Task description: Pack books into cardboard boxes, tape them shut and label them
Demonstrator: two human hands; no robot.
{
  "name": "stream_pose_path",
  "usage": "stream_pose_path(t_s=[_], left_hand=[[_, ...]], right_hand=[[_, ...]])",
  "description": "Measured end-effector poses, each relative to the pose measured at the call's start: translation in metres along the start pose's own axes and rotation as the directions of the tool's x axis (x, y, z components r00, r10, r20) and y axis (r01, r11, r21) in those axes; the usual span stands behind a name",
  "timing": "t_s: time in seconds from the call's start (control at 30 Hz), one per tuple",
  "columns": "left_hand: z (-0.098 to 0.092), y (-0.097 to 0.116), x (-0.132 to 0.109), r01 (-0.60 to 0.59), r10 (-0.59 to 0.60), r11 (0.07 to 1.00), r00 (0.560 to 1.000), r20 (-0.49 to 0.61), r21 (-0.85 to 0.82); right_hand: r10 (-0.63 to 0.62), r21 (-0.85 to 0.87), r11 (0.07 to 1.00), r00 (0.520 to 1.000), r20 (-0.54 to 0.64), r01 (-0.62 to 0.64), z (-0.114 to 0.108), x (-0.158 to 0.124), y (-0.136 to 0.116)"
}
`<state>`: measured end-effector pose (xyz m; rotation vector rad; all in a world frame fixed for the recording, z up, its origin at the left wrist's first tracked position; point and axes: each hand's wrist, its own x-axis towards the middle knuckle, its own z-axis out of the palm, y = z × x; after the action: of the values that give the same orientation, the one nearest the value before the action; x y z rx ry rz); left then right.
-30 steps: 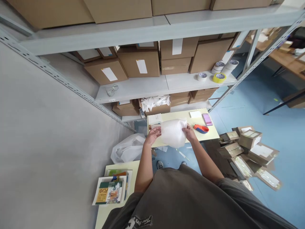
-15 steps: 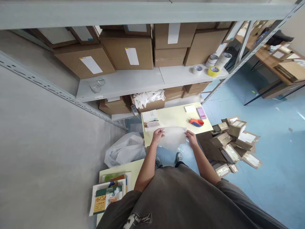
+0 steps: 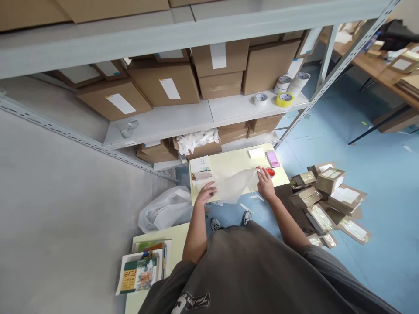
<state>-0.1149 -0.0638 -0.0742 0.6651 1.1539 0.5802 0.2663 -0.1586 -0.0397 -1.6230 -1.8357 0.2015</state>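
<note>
A thin translucent white plastic bag stretches between my hands above the front of the pale yellow table. My right hand is closed on its raised right corner. My left hand is at the other end, fingers partly stretched and apart, fingertips close to the bag's edge; whether they touch is unclear. Behind my right fingers, a red-orange tool is partly hidden. A booklet lies on the table beyond my left hand. A white card and a pixelated purple item lie at the back right.
Metal shelving with cardboard boxes and tape rolls stands ahead. A large plastic bag is left of the table, above stacked books on another pale surface. Small packed cartons are heaped at right.
My left hand has moved down and left, its fingers loosening. My right hand has risen slightly, lifting the bag's right corner in front of the red-orange tool. The view has shifted.
</note>
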Motion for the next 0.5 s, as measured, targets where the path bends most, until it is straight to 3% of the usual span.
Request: stream_pose_path(t_s=[0.13, 0.27, 0.4, 0.5], left_hand=[[-0.016, 0.043, 0.02, -0.173, 0.18, 0.983, 0.977, -0.114, 0.067], [-0.011, 0.072, 0.042, -0.329, 0.364, 0.927, 0.903, -0.228, 0.179], [0.003, 0.071, 0.055, -0.315, 0.422, 0.878, 0.865, -0.272, 0.361], [0.016, 0.058, 0.062, -0.267, 0.456, 0.793, 0.856, -0.243, 0.548]], right_hand=[[-0.091, -0.125, 0.987, 0.991, 0.098, 0.103, -0.001, -0.023, 0.012], [-0.122, -0.131, 0.979, 0.962, 0.243, 0.157, 0.009, -0.035, 0.021], [-0.157, -0.036, 0.981, 0.882, 0.445, 0.192, 0.027, -0.043, 0.038], [-0.112, 0.028, 0.993, 0.788, 0.605, 0.119, 0.036, -0.049, 0.062]])
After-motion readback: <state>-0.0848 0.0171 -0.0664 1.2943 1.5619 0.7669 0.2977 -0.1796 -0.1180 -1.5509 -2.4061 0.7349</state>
